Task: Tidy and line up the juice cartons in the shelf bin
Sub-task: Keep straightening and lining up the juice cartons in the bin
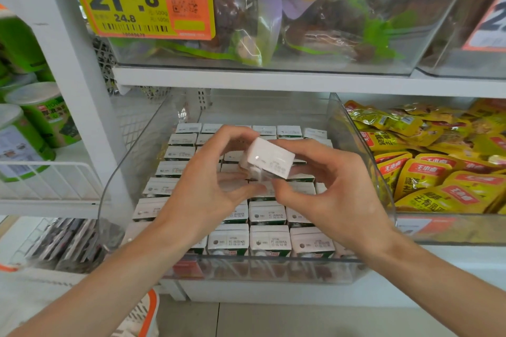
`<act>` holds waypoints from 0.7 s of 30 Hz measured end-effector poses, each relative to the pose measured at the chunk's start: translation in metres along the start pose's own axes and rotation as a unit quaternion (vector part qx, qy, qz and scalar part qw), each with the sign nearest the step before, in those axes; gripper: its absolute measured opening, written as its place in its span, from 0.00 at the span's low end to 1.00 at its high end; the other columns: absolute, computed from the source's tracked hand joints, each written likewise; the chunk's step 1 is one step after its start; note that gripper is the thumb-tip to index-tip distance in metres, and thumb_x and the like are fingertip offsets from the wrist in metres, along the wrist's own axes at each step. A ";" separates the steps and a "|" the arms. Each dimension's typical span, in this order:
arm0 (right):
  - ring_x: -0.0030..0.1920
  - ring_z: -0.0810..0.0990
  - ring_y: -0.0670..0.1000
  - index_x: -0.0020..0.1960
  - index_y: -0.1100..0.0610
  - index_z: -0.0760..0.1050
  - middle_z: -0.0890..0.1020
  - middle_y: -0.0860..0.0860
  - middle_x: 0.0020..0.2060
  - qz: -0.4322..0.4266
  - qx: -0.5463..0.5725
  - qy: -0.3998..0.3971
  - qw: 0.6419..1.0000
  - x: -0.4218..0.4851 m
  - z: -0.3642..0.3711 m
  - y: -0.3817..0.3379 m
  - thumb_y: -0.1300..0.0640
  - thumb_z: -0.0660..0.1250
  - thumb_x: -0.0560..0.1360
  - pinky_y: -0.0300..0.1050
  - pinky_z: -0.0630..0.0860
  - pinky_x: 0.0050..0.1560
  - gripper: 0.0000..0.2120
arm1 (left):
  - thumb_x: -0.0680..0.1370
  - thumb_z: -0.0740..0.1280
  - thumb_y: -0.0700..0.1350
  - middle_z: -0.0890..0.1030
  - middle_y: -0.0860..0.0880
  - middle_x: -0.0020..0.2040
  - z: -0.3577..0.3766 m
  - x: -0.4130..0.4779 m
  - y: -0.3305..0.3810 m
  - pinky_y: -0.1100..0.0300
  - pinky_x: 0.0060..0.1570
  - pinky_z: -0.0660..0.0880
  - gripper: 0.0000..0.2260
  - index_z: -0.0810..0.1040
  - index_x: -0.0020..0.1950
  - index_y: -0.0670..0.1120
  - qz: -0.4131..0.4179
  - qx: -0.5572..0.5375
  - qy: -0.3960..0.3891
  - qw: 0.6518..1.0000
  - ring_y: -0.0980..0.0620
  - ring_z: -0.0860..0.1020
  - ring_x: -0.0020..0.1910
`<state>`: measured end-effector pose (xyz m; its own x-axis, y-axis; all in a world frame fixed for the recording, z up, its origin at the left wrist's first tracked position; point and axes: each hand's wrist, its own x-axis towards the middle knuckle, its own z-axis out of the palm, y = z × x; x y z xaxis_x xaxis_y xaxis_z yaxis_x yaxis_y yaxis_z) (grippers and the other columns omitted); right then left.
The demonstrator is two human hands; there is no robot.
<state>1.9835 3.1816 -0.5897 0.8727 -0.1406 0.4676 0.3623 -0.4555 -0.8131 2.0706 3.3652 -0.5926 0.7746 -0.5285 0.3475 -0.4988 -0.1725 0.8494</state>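
One white carton [267, 159] is held tilted above the clear bin [273, 268], gripped between the left hand [208, 186] and right hand [336, 194]. Rows of upright cartons [269, 238] fill the bin to its front wall. Yellow pouches [438, 161] are piled in the bin beside its right wall.

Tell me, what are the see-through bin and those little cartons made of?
Bin: clear glossy rigid plastic, seemingly; contents show through its walls. Cartons: probably coated paperboard, smooth white tops with folded edges and printed dates; the held carton glints.
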 end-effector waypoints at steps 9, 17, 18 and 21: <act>0.64 0.83 0.51 0.66 0.53 0.84 0.84 0.46 0.60 -0.035 -0.012 -0.025 0.999 -0.001 -0.004 0.005 0.70 0.77 0.72 0.46 0.82 0.63 0.25 | 0.74 0.78 0.38 0.83 0.68 0.57 -0.002 0.002 -0.005 0.76 0.53 0.75 0.23 0.81 0.59 0.64 0.022 0.039 -0.002 0.999 0.69 0.78 0.62; 0.53 0.89 0.50 0.65 0.53 0.82 0.90 0.48 0.52 0.108 0.143 0.038 0.983 0.005 -0.007 -0.004 0.61 0.78 0.74 0.44 0.84 0.57 0.20 | 0.72 0.76 0.55 0.84 0.68 0.57 0.002 0.001 -0.002 0.78 0.54 0.72 0.28 0.72 0.69 0.69 -0.006 0.001 -0.021 1.000 0.68 0.81 0.57; 0.51 0.89 0.51 0.65 0.52 0.81 0.90 0.49 0.50 0.129 0.158 0.045 0.978 0.005 -0.008 -0.004 0.60 0.78 0.74 0.41 0.84 0.55 0.20 | 0.72 0.76 0.55 0.84 0.67 0.57 0.003 0.000 -0.002 0.78 0.54 0.73 0.31 0.69 0.72 0.71 -0.013 -0.010 -0.032 0.999 0.67 0.82 0.57; 0.50 0.89 0.52 0.65 0.47 0.81 0.90 0.52 0.46 0.183 0.170 0.059 0.966 0.006 -0.009 -0.005 0.52 0.76 0.76 0.39 0.83 0.53 0.18 | 0.69 0.80 0.56 0.82 0.65 0.61 0.004 -0.002 -0.002 0.72 0.58 0.75 0.43 0.60 0.76 0.75 -0.007 -0.016 -0.075 0.997 0.63 0.82 0.60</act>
<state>1.9835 3.1749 -0.5796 0.9263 -0.3467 0.1473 0.1412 -0.0431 -0.9890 2.0688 3.3632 -0.5960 0.7129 -0.6455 0.2741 -0.4739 -0.1552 0.8668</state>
